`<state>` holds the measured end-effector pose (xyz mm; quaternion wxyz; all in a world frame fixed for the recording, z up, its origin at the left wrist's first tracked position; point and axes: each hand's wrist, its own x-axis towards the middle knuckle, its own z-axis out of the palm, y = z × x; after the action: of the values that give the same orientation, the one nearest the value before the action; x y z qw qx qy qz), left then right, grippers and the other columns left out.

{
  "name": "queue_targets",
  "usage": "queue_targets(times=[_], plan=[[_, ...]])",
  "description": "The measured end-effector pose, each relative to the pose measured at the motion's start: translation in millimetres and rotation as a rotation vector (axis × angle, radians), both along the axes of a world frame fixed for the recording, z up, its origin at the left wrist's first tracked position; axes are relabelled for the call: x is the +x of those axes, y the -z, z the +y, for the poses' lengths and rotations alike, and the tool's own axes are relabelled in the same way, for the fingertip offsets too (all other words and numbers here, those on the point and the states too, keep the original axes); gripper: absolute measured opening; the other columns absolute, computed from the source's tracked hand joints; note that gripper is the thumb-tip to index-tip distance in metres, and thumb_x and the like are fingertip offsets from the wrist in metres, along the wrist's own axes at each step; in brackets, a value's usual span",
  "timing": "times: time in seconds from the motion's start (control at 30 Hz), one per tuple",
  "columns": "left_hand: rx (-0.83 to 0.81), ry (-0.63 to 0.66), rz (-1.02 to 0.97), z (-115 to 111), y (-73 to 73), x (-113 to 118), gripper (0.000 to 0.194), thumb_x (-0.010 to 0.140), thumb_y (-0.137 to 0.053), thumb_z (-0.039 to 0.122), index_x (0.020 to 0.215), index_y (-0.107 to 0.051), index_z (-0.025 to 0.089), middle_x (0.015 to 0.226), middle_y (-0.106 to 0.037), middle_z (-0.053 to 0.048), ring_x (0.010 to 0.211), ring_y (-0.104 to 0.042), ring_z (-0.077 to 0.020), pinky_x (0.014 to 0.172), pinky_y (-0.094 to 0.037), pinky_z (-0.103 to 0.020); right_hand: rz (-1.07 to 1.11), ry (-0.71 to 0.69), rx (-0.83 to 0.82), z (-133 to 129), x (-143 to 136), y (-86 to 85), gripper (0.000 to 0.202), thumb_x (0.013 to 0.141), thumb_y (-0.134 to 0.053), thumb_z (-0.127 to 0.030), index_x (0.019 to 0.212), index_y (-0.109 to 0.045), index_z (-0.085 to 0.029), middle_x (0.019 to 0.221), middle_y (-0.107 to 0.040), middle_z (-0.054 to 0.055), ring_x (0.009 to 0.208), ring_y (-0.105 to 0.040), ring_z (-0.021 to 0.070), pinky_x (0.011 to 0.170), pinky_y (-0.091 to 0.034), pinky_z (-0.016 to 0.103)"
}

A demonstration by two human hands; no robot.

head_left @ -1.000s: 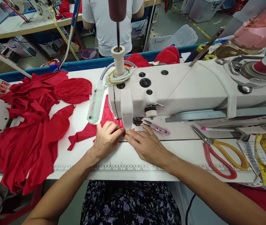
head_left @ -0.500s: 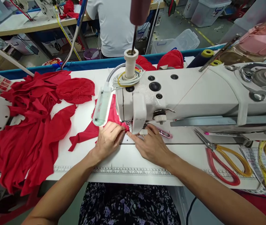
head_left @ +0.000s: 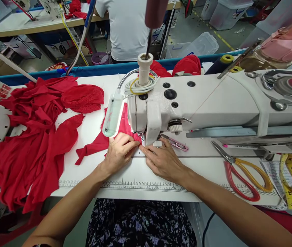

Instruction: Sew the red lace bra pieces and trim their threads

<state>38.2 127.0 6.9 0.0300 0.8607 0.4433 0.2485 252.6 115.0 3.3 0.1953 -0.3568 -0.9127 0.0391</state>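
Under the presser foot of a white sewing machine lies a red fabric piece, part of it spread to the left behind my hand. My left hand is closed on the near edge of this fabric, thumb and fingers together just left of the presser foot. Opposite it, my right hand rests on the machine bed with fingers stretched out and apart. One fingertip meets the fabric edge by my left thumb; other fingertips are partly hidden under the machine head. Pink thread snips lie just behind my right hand.
A heap of red fabric pieces covers the table's left side. At right lie scissors, a yellow tape measure and grey tweezers-like tool. A lamp hangs above my left hand. A person sits beyond the table.
My hands stay at the presser foot; the left thumb and right fingertip sit slightly closer together. The fabric has barely shifted. The whole view has moved slightly.
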Motion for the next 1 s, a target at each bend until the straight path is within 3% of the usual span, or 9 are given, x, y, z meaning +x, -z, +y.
queue_targets(times=[0.17, 0.27, 0.37, 0.43, 0.57, 0.77, 1.0], plan=[[0.029, 0.027, 0.065, -0.6, 1.8, -2.2, 0.019, 0.094, -0.054, 0.016, 0.105, -0.069, 0.022, 0.086, -0.067, -0.003, 0.084, -0.058, -0.0184, 0.078, -0.039, -0.037, 0.026, -0.016, -0.005, -0.4, 1.6, -0.2, 0.033, 0.093, -0.046, -0.014, 0.12, -0.063, -0.016, 0.088, -0.068, 0.004, 0.081, -0.052, 0.0194, 0.096, -0.03, 0.042], [0.143, 0.077, 0.185, -4.3, -2.5, 0.1, 0.028, 0.091, -0.052, 0.009, 0.11, -0.068, 0.021, 0.095, -0.071, -0.005, 0.093, -0.06, -0.023, 0.087, -0.041, -0.048, 0.135, 0.01, -0.022, 2.1, 3.4, -0.1, 0.031, 0.092, -0.046, -0.012, 0.112, -0.069, -0.019, 0.087, -0.067, 0.003, 0.081, -0.053, 0.0187, 0.094, -0.034, 0.04], [0.243, 0.083, 0.275, -10.8, -8.9, 5.7, 0.029, 0.091, -0.051, 0.008, 0.111, -0.068, 0.02, 0.107, -0.071, -0.008, 0.11, -0.059, -0.0288, 0.102, -0.032, -0.065, 0.196, 0.076, -0.06, 8.2, 4.2, -1.0, 0.034, 0.092, -0.045, -0.012, 0.11, -0.071, -0.022, 0.085, -0.066, 0.004, 0.08, -0.052, 0.0195, 0.086, -0.038, 0.038], [0.251, 0.075, 0.313, -15.4, -12.2, 8.4, 0.028, 0.093, -0.049, 0.008, 0.113, -0.067, 0.018, 0.111, -0.071, -0.01, 0.112, -0.06, -0.0289, 0.109, -0.021, -0.072, 0.155, 0.048, -0.083, 13.0, 3.9, -2.3, 0.037, 0.091, -0.044, -0.012, 0.116, -0.07, -0.023, 0.085, -0.067, 0.004, 0.08, -0.052, 0.02, 0.083, -0.037, 0.038], [0.154, 0.106, 0.262, -20.0, -13.5, 3.8, 0.032, 0.093, -0.045, 0.004, 0.118, -0.063, 0.011, 0.114, -0.072, -0.012, 0.104, -0.067, -0.023, 0.115, -0.017, -0.068, 0.056, -0.036, -0.057, 17.6, 3.2, -3.2, 0.036, 0.093, -0.044, -0.013, 0.117, -0.069, -0.021, 0.077, -0.067, 0.003, 0.082, -0.054, 0.0202, 0.088, -0.035, 0.04], [0.066, 0.16, 0.131, -15.9, -10.2, -11.9, 0.042, 0.088, -0.044, -0.001, 0.123, -0.06, 0.017, 0.12, -0.072, -0.008, 0.104, -0.069, -0.0222, 0.113, -0.019, -0.068, 0.015, -0.015, 0.05, 11.8, 4.6, 3.8, 0.037, 0.094, -0.045, -0.015, 0.124, -0.065, -0.02, 0.079, -0.067, 0.003, 0.083, -0.054, 0.0206, 0.096, -0.031, 0.042], [0.125, 0.156, 0.126, -5.3, 1.0, -15.5, 0.039, 0.09, -0.044, 0.001, 0.121, -0.061, 0.016, 0.119, -0.072, -0.01, 0.113, -0.066, -0.0252, 0.101, -0.04, -0.058, -0.058, 0.067, 0.094, 12.1, 2.6, 2.4, 0.04, 0.092, -0.048, -0.017, 0.128, -0.065, -0.022, 0.076, -0.063, 0.005, 0.086, -0.053, 0.0233, 0.093, -0.032, 0.042]])
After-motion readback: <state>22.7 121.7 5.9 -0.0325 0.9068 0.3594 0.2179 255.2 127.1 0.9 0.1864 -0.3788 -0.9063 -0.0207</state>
